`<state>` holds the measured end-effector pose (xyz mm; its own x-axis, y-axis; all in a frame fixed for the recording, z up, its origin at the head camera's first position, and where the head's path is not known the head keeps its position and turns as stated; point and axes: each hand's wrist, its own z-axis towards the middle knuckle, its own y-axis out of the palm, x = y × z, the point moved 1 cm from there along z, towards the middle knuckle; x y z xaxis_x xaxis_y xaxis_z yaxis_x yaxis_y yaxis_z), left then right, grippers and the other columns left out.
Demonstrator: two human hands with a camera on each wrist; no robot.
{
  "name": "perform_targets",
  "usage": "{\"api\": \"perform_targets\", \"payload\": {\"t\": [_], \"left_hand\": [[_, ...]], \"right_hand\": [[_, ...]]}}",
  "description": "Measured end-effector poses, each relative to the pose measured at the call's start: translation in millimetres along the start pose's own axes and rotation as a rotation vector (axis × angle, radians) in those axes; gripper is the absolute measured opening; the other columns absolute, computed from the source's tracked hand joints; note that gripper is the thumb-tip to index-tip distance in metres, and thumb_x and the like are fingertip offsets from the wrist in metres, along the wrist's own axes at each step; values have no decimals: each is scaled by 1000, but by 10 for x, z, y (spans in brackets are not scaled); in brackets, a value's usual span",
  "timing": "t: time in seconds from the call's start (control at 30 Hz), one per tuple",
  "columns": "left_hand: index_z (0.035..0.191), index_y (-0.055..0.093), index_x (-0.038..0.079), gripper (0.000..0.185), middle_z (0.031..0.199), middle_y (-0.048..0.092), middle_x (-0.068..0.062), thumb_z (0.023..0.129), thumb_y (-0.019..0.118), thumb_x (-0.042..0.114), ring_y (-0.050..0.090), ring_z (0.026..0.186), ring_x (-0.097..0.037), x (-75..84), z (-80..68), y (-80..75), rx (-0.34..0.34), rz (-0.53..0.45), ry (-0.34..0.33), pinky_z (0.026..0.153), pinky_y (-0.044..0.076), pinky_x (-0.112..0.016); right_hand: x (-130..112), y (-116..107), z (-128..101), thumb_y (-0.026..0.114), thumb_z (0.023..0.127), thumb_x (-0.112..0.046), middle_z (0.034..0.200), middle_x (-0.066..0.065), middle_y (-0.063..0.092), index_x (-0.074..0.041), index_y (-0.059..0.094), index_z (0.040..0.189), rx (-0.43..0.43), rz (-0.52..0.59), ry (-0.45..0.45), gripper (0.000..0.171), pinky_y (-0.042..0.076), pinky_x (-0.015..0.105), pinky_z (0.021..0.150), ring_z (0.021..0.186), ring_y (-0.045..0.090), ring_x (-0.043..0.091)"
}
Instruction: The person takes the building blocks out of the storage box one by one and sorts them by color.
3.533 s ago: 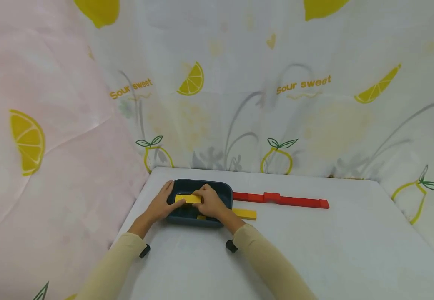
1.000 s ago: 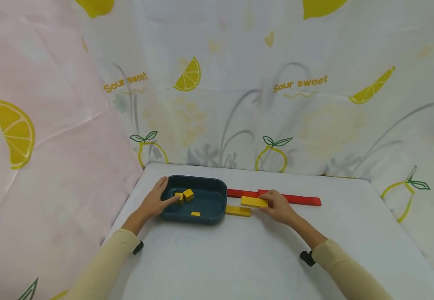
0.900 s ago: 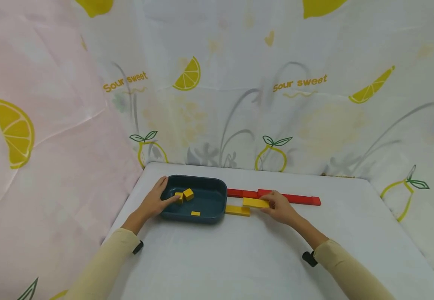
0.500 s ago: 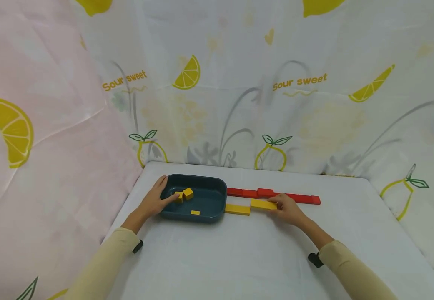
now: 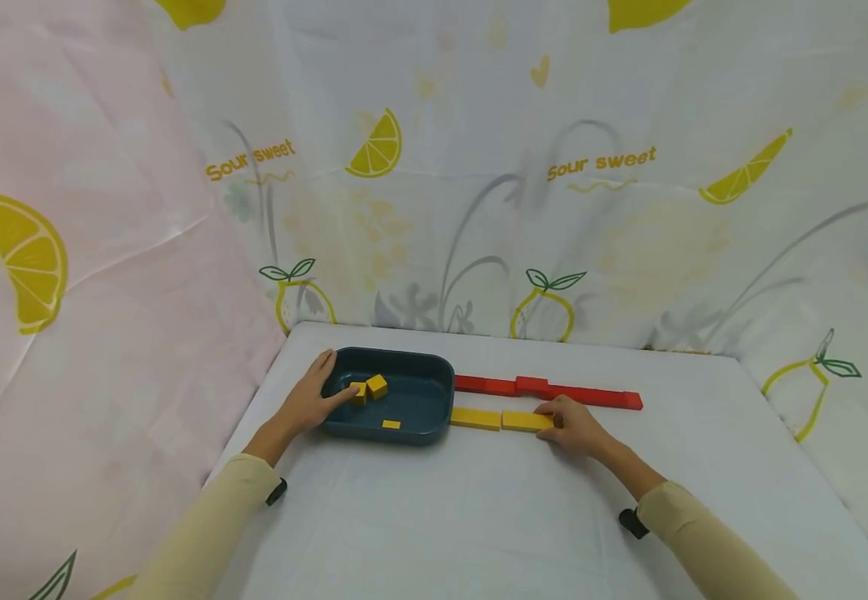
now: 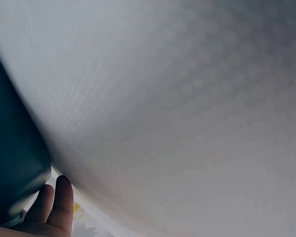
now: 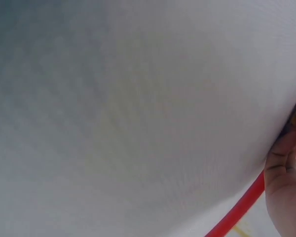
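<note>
A dark blue rectangular bin (image 5: 418, 408) stands at the left of the table. My left hand (image 5: 309, 402) grips its left side, thumb over the rim and fingers along the outer wall; the left wrist view shows two fingers (image 6: 61, 205) against that wall. Two yellow cubes (image 5: 377, 386) and a small flat-looking yellow piece (image 5: 391, 425) lie inside. On the table, my right hand (image 5: 578, 429) pinches the right end of a yellow block (image 5: 524, 421). That block lies in line with another yellow block (image 5: 476, 418), a thin gap between them.
Behind the yellow blocks runs a row of red blocks (image 5: 591, 397), one standing a little higher than the others. The white table (image 5: 441, 517) meets a lemon-print cloth (image 5: 434, 250) at the back and sides.
My right hand has carried the yellow block out of the bin, past the red row, and set it down right of the other yellow block. The left hand has stayed at the bin.
</note>
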<state>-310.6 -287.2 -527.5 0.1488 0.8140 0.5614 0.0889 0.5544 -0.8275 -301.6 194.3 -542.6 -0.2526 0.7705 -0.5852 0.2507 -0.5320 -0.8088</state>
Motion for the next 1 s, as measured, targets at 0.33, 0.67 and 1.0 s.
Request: {"api": "perform_targets", "payload": {"t": [0.33, 0.67, 1.0], "left_hand": [[159, 8, 3, 101, 166, 6, -18, 92, 54, 64, 12, 152, -40, -39, 41, 0, 14, 15, 7, 121, 16, -59], [158, 8, 2, 100, 166, 7, -19, 93, 55, 62, 13, 152, -40, -71, 63, 50, 14, 8, 13, 121, 17, -59], [158, 8, 3, 101, 167, 6, -17, 92, 54, 64, 11, 152, -39, -64, 51, 41, 10, 11, 4, 121, 17, -59]], "right_hand": [[-12, -17, 66, 80, 83, -19, 88, 1, 56, -8, 71, 116, -42, -63, 4, 36, 45, 22, 66, 81, 49, 15], [54, -35, 61, 80, 83, -19, 87, 1, 55, -10, 69, 116, -77, -8, -6, 36, 45, 23, 66, 81, 49, 16], [80, -21, 59, 79, 84, -19, 89, 1, 57, -9, 68, 116, -87, 46, -3, 35, 45, 23, 67, 82, 49, 17]]}}
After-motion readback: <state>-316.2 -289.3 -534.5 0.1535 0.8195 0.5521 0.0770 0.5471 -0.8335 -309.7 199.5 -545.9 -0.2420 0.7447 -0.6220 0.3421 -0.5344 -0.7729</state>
